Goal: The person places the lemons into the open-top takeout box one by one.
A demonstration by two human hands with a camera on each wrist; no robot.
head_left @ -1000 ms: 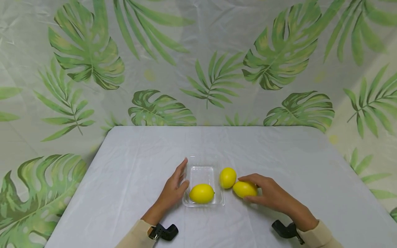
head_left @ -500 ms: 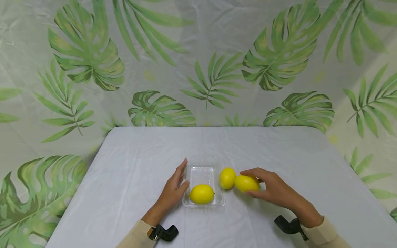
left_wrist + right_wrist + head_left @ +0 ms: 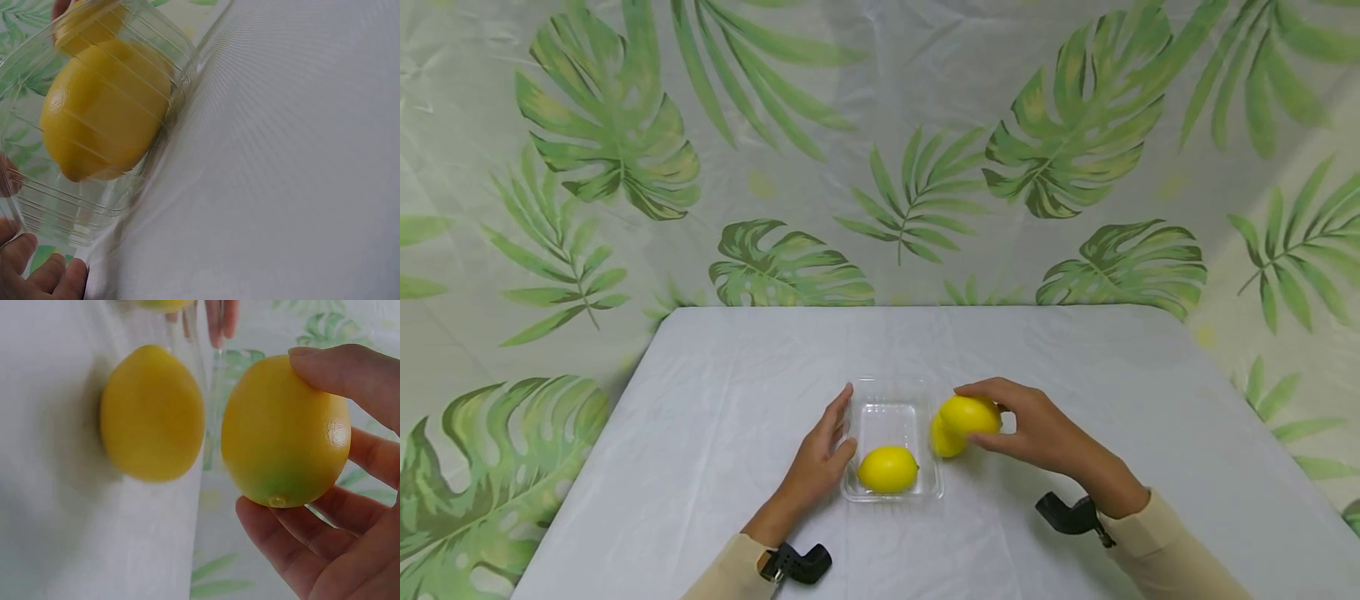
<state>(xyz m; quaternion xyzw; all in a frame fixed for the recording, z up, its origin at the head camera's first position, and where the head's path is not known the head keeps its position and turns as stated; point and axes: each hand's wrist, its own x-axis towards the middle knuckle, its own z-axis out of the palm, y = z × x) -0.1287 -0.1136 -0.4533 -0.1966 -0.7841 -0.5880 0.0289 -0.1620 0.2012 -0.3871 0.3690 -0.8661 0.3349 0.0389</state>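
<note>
A clear plastic container (image 3: 886, 421) stands on the table with one yellow lemon (image 3: 887, 469) lying in its near end. My left hand (image 3: 815, 460) rests along the container's left side, fingers fairly straight and thumb at the rim. In the right wrist view, my right hand (image 3: 350, 487) pinches a second lemon (image 3: 284, 434) between thumb and fingertips, its greenish stem end showing. This lemon is raised, and in the head view it overlaps a third lemon (image 3: 946, 442) that lies on the cloth just right of the container.
A white cloth (image 3: 760, 358) covers the table. Behind it hangs a pale curtain (image 3: 925, 100) printed with green leaves. Black wrist cameras (image 3: 805, 563) are strapped at both cuffs.
My right hand has lifted its lemon off the cloth and carried it up and left, over the lemon beside the container. The left hand and the container have stayed put.
</note>
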